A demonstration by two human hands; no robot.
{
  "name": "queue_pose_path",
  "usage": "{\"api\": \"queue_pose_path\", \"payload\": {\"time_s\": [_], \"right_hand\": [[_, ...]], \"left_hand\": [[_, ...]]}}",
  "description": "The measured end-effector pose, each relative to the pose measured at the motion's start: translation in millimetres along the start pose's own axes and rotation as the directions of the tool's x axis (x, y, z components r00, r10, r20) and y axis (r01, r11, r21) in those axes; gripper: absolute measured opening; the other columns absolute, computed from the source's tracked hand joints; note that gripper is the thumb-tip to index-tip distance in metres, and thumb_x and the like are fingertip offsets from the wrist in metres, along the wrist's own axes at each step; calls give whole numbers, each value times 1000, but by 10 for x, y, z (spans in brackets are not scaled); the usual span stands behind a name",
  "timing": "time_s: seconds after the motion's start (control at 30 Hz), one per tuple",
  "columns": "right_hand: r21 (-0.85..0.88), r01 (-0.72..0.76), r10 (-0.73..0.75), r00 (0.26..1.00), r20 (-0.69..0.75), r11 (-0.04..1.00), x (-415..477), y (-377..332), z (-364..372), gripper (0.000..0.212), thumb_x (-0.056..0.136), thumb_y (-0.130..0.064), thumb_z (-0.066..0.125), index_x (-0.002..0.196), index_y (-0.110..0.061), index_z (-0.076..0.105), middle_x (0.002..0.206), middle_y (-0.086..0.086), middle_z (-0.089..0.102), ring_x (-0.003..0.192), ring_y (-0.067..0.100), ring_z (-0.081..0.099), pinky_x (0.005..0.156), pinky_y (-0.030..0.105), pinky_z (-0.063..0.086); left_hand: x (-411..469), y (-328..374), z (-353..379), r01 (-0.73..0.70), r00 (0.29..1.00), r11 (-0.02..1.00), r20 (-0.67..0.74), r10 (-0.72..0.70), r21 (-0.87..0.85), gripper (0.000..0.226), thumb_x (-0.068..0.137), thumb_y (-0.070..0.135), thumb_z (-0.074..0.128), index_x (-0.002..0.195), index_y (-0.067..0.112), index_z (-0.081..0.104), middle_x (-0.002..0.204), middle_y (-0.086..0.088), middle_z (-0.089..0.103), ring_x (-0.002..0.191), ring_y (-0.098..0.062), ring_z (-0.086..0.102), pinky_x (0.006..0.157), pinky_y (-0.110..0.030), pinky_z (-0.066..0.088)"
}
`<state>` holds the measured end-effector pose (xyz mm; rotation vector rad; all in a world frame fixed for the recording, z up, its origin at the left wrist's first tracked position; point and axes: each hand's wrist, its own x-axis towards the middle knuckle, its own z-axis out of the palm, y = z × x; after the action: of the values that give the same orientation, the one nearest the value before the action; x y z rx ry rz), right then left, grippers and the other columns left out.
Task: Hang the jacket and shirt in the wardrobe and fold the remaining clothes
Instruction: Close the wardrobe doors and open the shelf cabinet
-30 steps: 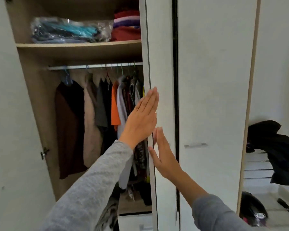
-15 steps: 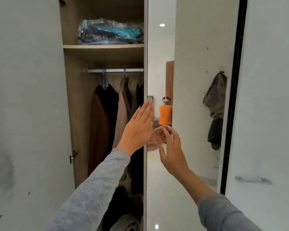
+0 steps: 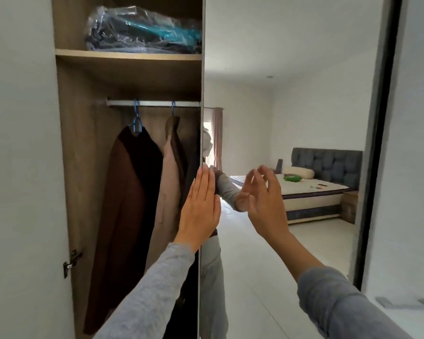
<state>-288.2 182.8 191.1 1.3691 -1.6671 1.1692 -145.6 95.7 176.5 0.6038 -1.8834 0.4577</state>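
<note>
- Our left hand (image 3: 201, 209) is laid flat, fingers straight and together. It's pressed against the leading edge of the mirrored door (image 3: 291, 94) and holding nothing.
- Our right hand (image 3: 267, 206) sits just beside the left one, up in front of the glass. The fingers are loosely curled and spread, with nothing in them. We honestly can't tell if the fingertips touch the mirror or float just off it.
- Both arms are in grey sleeves (image 3: 152, 289).
- The wardrobe (image 3: 83, 167) is open on the far side of the left hand from the right one.
- A dark brown jacket (image 3: 125, 216) hangs in there on a blue hanger (image 3: 136, 121), a bit out from the left hand.
- Between that jacket and the left hand there's a beige coat (image 3: 167, 192), right up near our fingers.
- Both garments hang off the rail (image 3: 154, 103), well above the left hand.
- Higher up is a wooden shelf (image 3: 127, 56) with a clear plastic bag of clothes (image 3: 142, 30) lying on it.
- Down below the left wrist level, a metal hinge (image 3: 71, 263) sits on the wardrobe's side wall.
- In the mirror just past the right hand's fingers we see a reflected bed (image 3: 313, 192) with a dark padded headboard.
</note>
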Motion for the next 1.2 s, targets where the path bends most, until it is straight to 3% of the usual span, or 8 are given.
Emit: {"api": "queue_pose_path", "payload": {"time_s": [0.2,0.33,0.47,0.67,0.87,1.03,1.2], "right_hand": [[-123,54,-48,997,55,991,87,249,293,56,97,-27,39,149,-16,22,158,2,13,146,18,6,115,27,3],[-209,96,-83,994,71,973,123,458,503,59,95,-22,44,149,-15,22,158,3,11,146,17,0,118,34,10],[-232,138,-129,990,55,963,108,594,677,60,95,-24,42,150,-16,18,159,2,7,147,19,2,119,41,14],[-275,122,-143,988,-58,954,98,629,907,58,96,-29,36,149,-14,21,158,8,12,146,24,9,118,45,15],[-319,97,-155,975,-161,943,103,671,1034,57,95,-31,37,148,-13,24,156,10,19,146,25,12,116,48,19],[-327,102,-164,972,-170,939,107,665,1037,58,95,-29,39,148,-12,24,155,11,18,146,26,11,118,44,13],[-282,-13,-24,991,-129,959,-10,515,1000,56,98,-28,35,150,-15,18,158,7,11,147,23,5,119,44,9]], "left_hand": [[30,-102,422,40,998,997,55,-37,-66,59,100,24,31,149,-1,7,157,-18,-1,146,-26,-2,119,-40,13],[91,-191,692,40,999,995,39,-36,-90,63,100,23,36,149,0,4,158,-16,-5,146,-26,-4,120,-37,7],[97,-239,953,49,999,994,-10,-50,-103,66,99,22,39,148,-1,3,157,-18,-3,146,-30,-2,119,-42,13],[76,-299,1182,28,994,997,-101,-35,-70,56,102,27,22,146,-4,8,154,-25,9,145,-36,5,117,-47,19],[93,-347,1278,-13,990,995,-143,-1,-97,55,102,27,22,145,-6,8,153,-26,10,144,-38,7,118,-44,15],[84,-351,1268,-2,994,997,-111,-7,-81,56,101,24,27,143,-10,15,152,-28,11,144,-38,7,119,-44,14],[67,-315,1133,34,999,999,-19,-35,-35,58,101,26,30,144,-9,14,153,-28,10,144,-37,6,118,-45,17]]}}
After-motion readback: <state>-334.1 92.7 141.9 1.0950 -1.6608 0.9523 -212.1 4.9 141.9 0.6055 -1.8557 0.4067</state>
